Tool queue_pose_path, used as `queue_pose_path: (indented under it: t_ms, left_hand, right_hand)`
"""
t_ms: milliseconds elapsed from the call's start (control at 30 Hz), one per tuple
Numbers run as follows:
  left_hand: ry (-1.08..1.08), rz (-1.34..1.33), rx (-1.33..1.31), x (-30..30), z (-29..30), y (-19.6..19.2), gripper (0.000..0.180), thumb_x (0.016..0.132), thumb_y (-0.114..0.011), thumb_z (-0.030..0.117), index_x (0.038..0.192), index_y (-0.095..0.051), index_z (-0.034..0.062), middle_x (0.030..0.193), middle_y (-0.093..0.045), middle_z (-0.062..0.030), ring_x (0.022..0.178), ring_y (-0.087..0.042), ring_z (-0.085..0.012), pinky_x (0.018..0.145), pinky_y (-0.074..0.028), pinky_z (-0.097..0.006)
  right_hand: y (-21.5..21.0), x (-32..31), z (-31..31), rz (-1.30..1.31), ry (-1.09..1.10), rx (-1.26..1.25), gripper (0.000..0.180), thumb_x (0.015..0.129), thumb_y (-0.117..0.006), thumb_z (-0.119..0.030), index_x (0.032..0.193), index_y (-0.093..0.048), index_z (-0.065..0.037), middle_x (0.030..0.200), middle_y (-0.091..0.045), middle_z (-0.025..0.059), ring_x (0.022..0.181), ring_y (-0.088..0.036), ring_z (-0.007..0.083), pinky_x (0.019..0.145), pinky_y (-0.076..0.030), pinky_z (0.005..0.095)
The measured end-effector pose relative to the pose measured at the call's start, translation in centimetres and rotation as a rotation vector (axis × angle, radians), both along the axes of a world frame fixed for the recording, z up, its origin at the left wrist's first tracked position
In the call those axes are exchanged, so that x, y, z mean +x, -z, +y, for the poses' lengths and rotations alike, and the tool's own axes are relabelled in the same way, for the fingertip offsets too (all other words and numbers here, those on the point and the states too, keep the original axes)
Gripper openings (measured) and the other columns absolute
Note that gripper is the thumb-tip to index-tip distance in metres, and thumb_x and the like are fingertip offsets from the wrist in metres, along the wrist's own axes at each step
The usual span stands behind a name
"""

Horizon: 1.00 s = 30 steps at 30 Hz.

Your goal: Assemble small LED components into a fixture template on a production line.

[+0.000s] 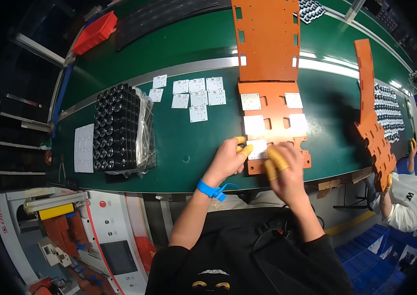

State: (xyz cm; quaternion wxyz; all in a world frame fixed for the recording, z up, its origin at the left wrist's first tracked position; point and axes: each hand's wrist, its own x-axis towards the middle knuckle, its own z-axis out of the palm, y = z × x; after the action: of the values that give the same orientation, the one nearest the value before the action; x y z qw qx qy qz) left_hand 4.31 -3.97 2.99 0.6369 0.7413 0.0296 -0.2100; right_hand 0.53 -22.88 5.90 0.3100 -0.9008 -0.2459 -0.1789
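An orange hinged fixture (276, 105) lies before me with its upper plate (267, 42) folded away from me. White square circuit boards sit in its near half, including one at the upper left (251, 101) and one at the middle right (297, 121). My left hand (228, 160), in yellow finger cots and a blue wrist strap (210, 190), pinches the left edge of the nearest white circuit board (257, 150). On that board's right side, my right hand (288, 169) bends its yellow-cotted fingers down over the fixture. Motion blurs these fingers, and whatever they may hold is hidden.
Several loose white boards (197, 98) lie left of the fixture on the green table (184, 142). Farther left stands a stack of black trays with round lens-like parts (110, 128). A red bin (95, 33) is at the far left. On the right, a co-worker (405, 201) holds another orange fixture (375, 137).
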Motion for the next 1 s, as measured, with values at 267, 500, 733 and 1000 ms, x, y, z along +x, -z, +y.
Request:
queue_pose_path:
  t_ms: [267,500,733,1000]
  left_hand:
    - [0.141,0.152,-0.087,0.2,0.7,-0.4,0.022,0.096,-0.050,0.008,0.108,-0.054,-0.0089,0.065,-0.054,-0.0025,0.043,-0.048,-0.0073,0.039,-0.037,-0.022]
    - [0.083,0.160,-0.149,-0.2,0.4,-0.3,0.015,0.090,-0.050,0.006,0.100,-0.052,-0.0061,0.065,-0.056,-0.0059,0.048,-0.052,-0.0098,0.039,-0.038,-0.026]
    - [-0.043,-0.216,0.322,-1.0,0.6,-1.0,0.044,0.078,-0.072,0.013,0.113,-0.053,-0.0073,0.076,-0.061,-0.0196,0.060,-0.060,-0.0361,0.056,-0.047,-0.044]
    - [-0.234,-0.734,1.097,-0.7,5.5,1.7,0.059,0.086,-0.064,0.022,0.135,-0.044,-0.0034,0.132,-0.049,-0.0199,0.126,-0.040,-0.0392,0.102,-0.036,-0.050]
  right_hand:
    - [2.2,0.9,1.3,0.006,-0.114,0.034,0.026,0.073,-0.070,0.002,0.098,-0.064,0.005,0.105,-0.063,0.0142,0.101,-0.060,0.0336,0.081,-0.048,0.0428]
    - [2.8,1.6,1.3,-0.083,-0.151,0.023,0.027,0.065,-0.071,-0.003,0.091,-0.064,0.004,0.101,-0.064,0.0136,0.097,-0.061,0.0316,0.078,-0.048,0.0418]
    - [3.4,1.6,1.6,-0.138,-0.082,-0.049,0.024,0.067,-0.069,-0.003,0.090,-0.062,-0.001,0.097,-0.062,0.0093,0.091,-0.060,0.0307,0.077,-0.046,0.0403]
    - [2.9,2.0,2.1,-0.181,-0.099,-0.015,0.017,0.071,-0.068,-0.002,0.087,-0.060,-0.001,0.091,-0.061,0.0109,0.089,-0.059,0.0322,0.076,-0.046,0.0400]
